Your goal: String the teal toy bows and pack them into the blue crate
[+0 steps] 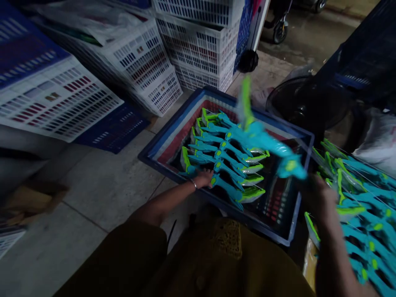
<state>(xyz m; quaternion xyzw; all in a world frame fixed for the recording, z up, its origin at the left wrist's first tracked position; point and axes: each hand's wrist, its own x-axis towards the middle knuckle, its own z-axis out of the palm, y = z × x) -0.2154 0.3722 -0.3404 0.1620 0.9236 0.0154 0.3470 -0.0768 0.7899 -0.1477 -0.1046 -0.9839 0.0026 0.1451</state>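
Note:
A row of teal toy bows [227, 187] with lime-green tips lies nested in a dark blue crate [173, 175]. My left hand [204, 178], with a bracelet at the wrist, is closed on the nearest bow of that row, by its middle. Over the crate's right side, my right hand [321, 200] grips one end of another teal toy bow [262, 138]. This raised bow is smeared by motion, its green tip pointing up and away. Shadow and blur partly hide the right fingers.
Many more teal bows [371, 206] are piled at the right. White slatted crates [198, 45] stand stacked behind, with white and blue crates [62, 99] at the left. A dark round tub [309, 103] and a pale sack [375, 140] are beyond the crate's right end.

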